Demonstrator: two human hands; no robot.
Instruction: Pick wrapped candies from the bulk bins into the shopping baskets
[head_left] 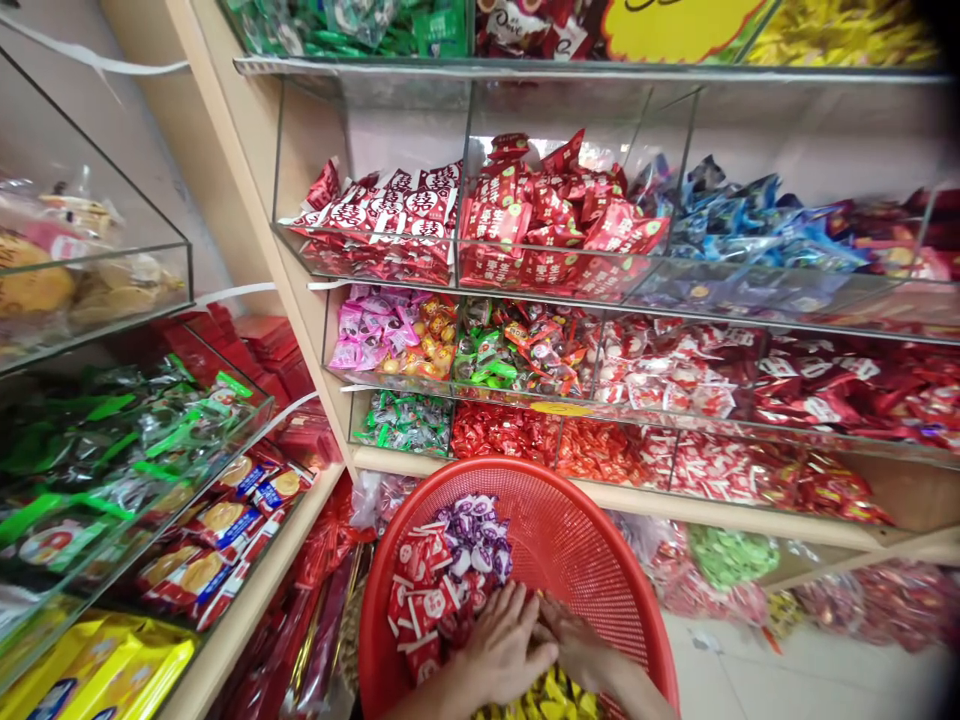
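Both hands are down inside a red plastic basket (600,540) of wrapped candies. My left hand (501,640) lies over the candies with its fingers stretched out and its thumb apart. Close beside it, my right hand (577,645) points inward, its fingertips partly hidden behind the left hand and blurred. Whether it grips anything does not show. Left of the hands are red-and-white candy packets (424,595). Purple-and-white wrapped candies (478,535) are heaped toward the far side. Yellow-wrapped candies (555,695) lie below the hands, partly covered by the wrists.
Shelves with clear bins of candy rise in front, among them red double-happiness packets (401,205) and blue packets (757,225). A side shelf at left holds green-trimmed packets (112,450) and yellow packs (112,660). Bagged candies (731,555) sit under the front shelf, above a tiled floor (757,670).
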